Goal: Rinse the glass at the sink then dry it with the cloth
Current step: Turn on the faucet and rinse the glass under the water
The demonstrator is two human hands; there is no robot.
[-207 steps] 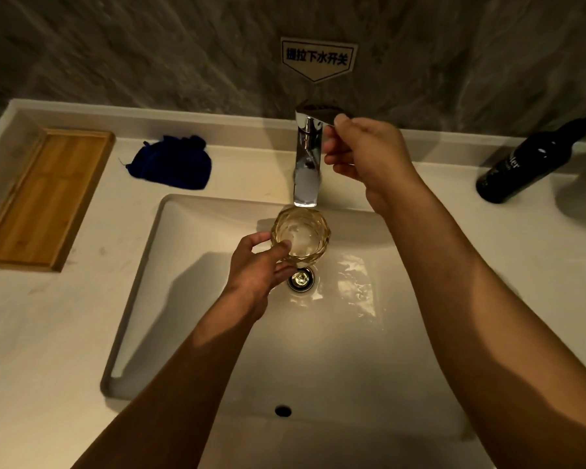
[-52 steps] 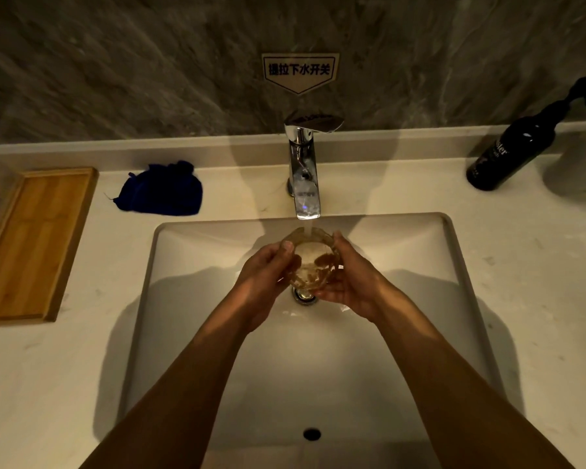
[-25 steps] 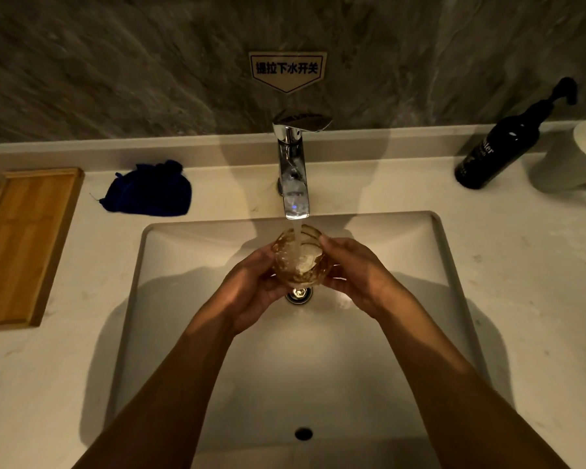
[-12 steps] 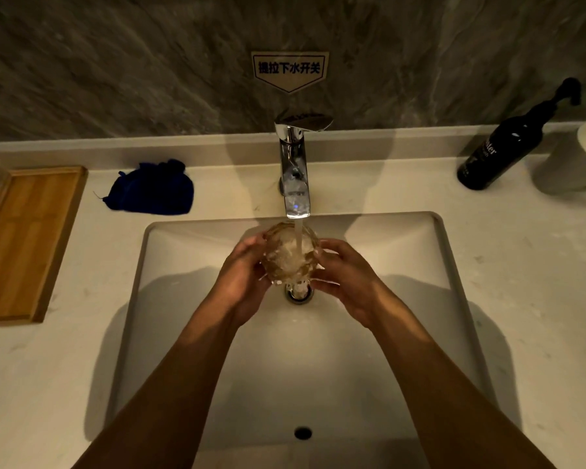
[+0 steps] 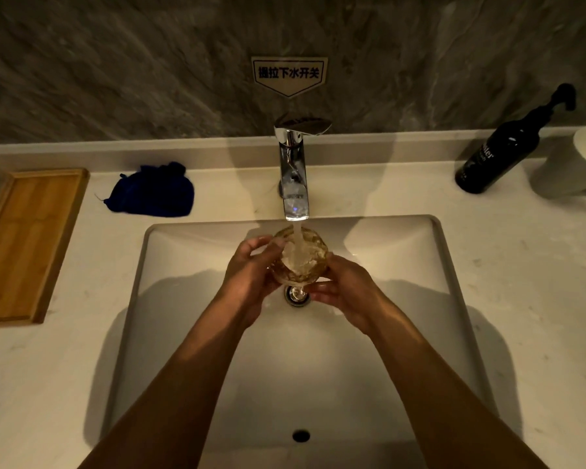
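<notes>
A faceted amber glass (image 5: 300, 262) is held over the white sink (image 5: 403, 272), right under the chrome faucet (image 5: 293, 174). Water runs from the spout into the glass. My left hand (image 5: 251, 275) grips its left side and my right hand (image 5: 344, 289) holds its right side and lower part. The drain (image 5: 296, 294) shows just below the glass. A crumpled dark blue cloth (image 5: 153, 191) lies on the counter behind the sink's left corner, apart from both hands.
A wooden tray (image 5: 24, 242) sits on the counter at the far left. A dark pump bottle (image 5: 501, 154) and a white cup (image 5: 579, 160) stand at the back right. A sign (image 5: 289, 74) hangs on the grey wall above the faucet.
Earlier my right hand left the faucet handle and joined the left on the glass; water began running. In the last second the glass has turned and shifted slightly between my hands under the stream.
</notes>
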